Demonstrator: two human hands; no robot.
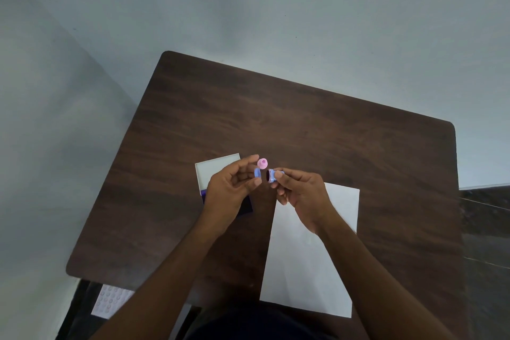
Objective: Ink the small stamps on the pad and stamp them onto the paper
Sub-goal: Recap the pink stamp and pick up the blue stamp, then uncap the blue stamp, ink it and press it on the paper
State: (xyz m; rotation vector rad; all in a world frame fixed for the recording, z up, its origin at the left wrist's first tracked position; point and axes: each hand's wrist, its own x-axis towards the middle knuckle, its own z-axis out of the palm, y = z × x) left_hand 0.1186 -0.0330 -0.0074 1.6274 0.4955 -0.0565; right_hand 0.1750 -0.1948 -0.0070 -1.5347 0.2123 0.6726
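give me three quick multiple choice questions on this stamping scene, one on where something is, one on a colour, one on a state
1. Where does the sheet of paper lie on the table?
A. under the person's right arm
B. at the far left corner
C. on the ink pad

2. What colour is the small stamp standing on the table just beyond the hands?
A. green
B. pink
C. black

3. What state is the blue stamp in?
A. lying on the paper
B. pressed into the ink pad
C. held in the air with its cap off

Answers: 1 A, the white sheet runs beneath the right forearm. 2 B, it shows pink above the fingertips. 3 C, the right hand holds the stamp with its dark face bared, and the left hand holds the blue cap apart from it.
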